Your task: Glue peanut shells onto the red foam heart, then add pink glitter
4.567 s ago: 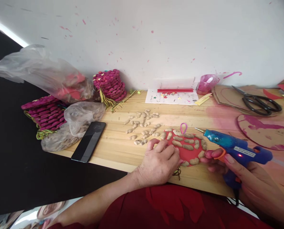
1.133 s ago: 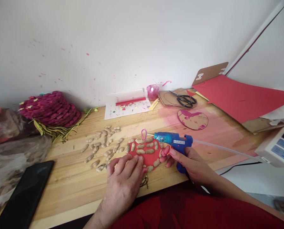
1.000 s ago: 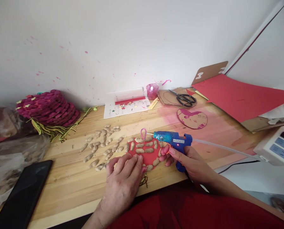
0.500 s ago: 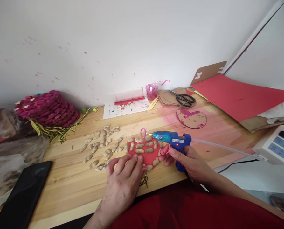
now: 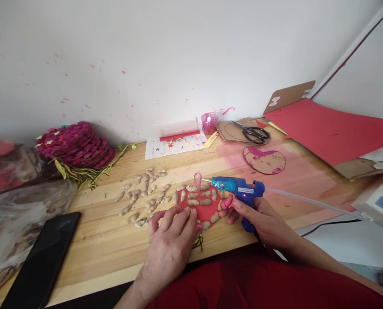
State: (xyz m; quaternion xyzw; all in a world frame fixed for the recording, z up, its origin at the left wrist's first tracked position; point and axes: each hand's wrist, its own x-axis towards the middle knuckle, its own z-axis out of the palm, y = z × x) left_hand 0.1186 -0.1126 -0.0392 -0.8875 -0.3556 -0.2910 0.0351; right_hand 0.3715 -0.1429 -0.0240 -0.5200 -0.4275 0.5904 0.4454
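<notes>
My right hand (image 5: 258,214) is closed around the grip of a blue glue gun (image 5: 236,186), its fingers at the orange trigger. The nozzle points left, close to a pink loop (image 5: 197,179) at the top of a red paper piece (image 5: 207,212). Whole peanuts line the edge of this piece, and several more sit in rows inside it. On its lower left part rests my left hand (image 5: 172,236), fingers bent and pressed together; what lies under the fingertips is hidden. Loose peanuts (image 5: 146,184) are scattered to the left. Dark and yellow strands (image 5: 197,242) stick out below the piece.
A black phone (image 5: 43,257) and plastic bags (image 5: 14,227) lie at left, near stacked magenta pieces (image 5: 77,146). Behind are a pink cup (image 5: 209,123), scissors (image 5: 254,134) and a cardboard heart (image 5: 265,161). Red sheets (image 5: 333,128) and a power strip (image 5: 378,201) are at right.
The view has turned slightly left, so everything sits a little further right in the picture. Both hands and the glue gun keep nearly the same place over the red piece.
</notes>
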